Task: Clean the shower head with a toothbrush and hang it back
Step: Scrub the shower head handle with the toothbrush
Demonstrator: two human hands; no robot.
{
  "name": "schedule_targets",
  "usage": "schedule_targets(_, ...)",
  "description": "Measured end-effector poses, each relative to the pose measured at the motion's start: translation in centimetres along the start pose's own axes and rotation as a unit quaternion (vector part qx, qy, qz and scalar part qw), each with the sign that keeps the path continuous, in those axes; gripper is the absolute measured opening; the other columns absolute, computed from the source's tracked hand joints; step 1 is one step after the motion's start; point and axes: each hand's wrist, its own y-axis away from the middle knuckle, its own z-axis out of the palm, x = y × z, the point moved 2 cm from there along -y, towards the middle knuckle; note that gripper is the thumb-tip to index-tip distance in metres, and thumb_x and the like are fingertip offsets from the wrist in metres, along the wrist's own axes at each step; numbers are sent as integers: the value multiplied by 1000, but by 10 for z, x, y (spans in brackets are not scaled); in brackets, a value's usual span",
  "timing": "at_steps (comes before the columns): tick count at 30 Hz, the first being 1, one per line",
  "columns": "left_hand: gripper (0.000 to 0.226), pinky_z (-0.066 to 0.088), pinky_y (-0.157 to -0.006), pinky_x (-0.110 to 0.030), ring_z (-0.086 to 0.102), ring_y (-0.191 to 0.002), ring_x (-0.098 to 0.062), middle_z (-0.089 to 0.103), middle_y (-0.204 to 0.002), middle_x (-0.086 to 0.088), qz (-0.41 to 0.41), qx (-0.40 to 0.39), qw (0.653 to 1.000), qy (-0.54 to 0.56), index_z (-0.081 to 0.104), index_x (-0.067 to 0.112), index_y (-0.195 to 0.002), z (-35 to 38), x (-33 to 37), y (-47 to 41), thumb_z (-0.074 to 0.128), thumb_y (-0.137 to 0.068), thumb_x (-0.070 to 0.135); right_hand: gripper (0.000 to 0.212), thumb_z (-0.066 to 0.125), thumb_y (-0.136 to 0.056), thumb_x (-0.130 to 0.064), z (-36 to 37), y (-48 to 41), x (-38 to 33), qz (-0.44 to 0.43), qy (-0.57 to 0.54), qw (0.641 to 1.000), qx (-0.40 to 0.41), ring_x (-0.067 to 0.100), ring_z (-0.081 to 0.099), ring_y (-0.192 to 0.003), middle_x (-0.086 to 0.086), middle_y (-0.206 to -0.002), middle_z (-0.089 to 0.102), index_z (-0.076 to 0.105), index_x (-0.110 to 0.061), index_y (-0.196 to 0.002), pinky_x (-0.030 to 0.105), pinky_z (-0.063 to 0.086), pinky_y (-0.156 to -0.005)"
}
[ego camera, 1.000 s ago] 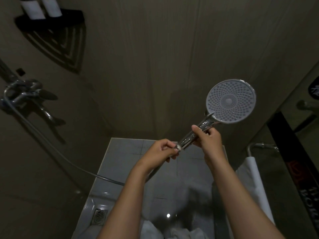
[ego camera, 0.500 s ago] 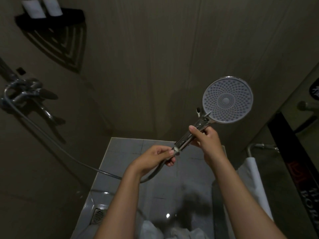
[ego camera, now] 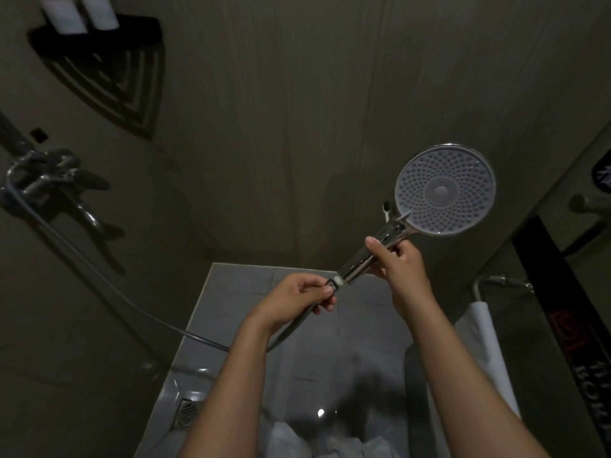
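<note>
Chrome is seen along the handle of the shower head, which is held up at the right of the scene, before the far wall. Its round grey nozzle face is turned toward the camera. The handle is gripped by the right hand, whose fingers are curled round its upper part just below the face. A toothbrush is seen only as a small dark-and-white tip poking out beside the neck, left of the face. How it is held cannot be told, as the rest is hidden.

The lower end of the handle, where the hose joins, is pinched by the left hand between thumb and curled fingers. From there the hose is looped under the left wrist and led away left, up to the tap on the left wall.

A dark corner shelf carrying two white bottles is fixed at the far left. Grey floor tiles are seen below the hands, with a drain at the near left. A white towel is hung on a rail at the right.
</note>
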Motion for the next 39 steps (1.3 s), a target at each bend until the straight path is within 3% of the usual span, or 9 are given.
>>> schedule_targets(8, 12, 46, -64, -19, 63, -72, -10, 68, -83, -7, 4, 13, 1000, -24, 66, 5, -97, 1, 2, 0, 56, -92, 8, 12, 62, -88, -10, 4, 2, 1, 1, -4, 1000, -5, 12, 62, -71, 7, -80, 60, 55, -4, -96, 15, 52, -52)
schedule_targets(15, 8, 43, -56, -17, 66, -70, -10, 70, -76, -3, 18, 64, 998, -15, 68, 9, -90, 6, 3, -2, 65, -85, 4, 14, 65, -87, -11, 2, -1, 4, 5, 2, 1000, 6, 9, 65, -68, 6, -81, 63, 56, -6, -97, 16, 52, -53)
schedule_targets(18, 13, 42, -54, -20, 67, -64, -9, 70, -71, 5, 25, 97, 995, -14, 65, 6, -89, 7, 5, -1, 70, -79, 0, 18, 65, -87, -13, 2, -1, 4, 5, 3, 1000, 8, 15, 65, -73, 6, -81, 64, 57, -4, -100, 16, 52, -53)
schedule_targets(21, 24, 43, -51, -19, 67, -64, -13, 69, -74, 1, 32, 123, 991, -37, 59, 15, -80, 8, 7, -2, 75, -74, -1, 20, 65, -87, -14, 2, -2, 5, 6, 15, 1000, 11, 13, 65, -73, 6, -82, 65, 57, -4, -102, 16, 53, -54)
schedule_targets(23, 29, 46, -54, -19, 65, -66, -15, 67, -78, -5, 43, 137, 987, -68, 56, 20, -76, 10, 7, -4, 77, -72, 0, 20, 66, -86, -15, 1, -3, 5, 4, 20, 1000, 15, 13, 65, -71, 6, -82, 65, 57, -5, -101, 17, 53, -54)
schedule_targets(27, 28, 54, -70, -36, 60, -68, -16, 64, -78, -9, 61, 145, 981, -110, 54, 18, -78, 13, 7, -6, 76, -72, 3, 19, 67, -85, -16, 0, -6, 8, 4, 22, 999, 26, 15, 66, -72, 5, -82, 66, 58, -7, -99, 21, 56, -60)
schedule_targets(32, 8, 44, -54, -16, 61, -63, -10, 71, -84, -9, 34, 96, 992, -68, 54, 9, -90, 14, 15, -3, 62, -88, 11, 12, 68, -85, -16, 0, -6, 8, 4, 22, 999, 42, 10, 62, -64, 2, -73, 62, 57, -12, -87, 20, 53, -56)
schedule_targets(36, 5, 42, -56, -19, 65, -64, -8, 71, -80, -4, 25, 105, 994, -35, 57, 7, -94, 10, 14, -3, 60, -89, 6, 12, 68, -85, -16, 1, -4, 8, 7, 14, 999, 41, 14, 63, -68, 3, -76, 63, 57, -13, -85, 27, 56, -64)
schedule_targets(39, 11, 41, -52, -19, 65, -61, -6, 68, -80, -12, 36, 129, 990, -36, 58, 9, -88, 11, 14, -3, 66, -84, 3, 12, 68, -84, -16, 1, -4, 7, 7, 15, 999, 41, 18, 64, -74, 5, -79, 64, 58, -12, -88, 33, 56, -73)
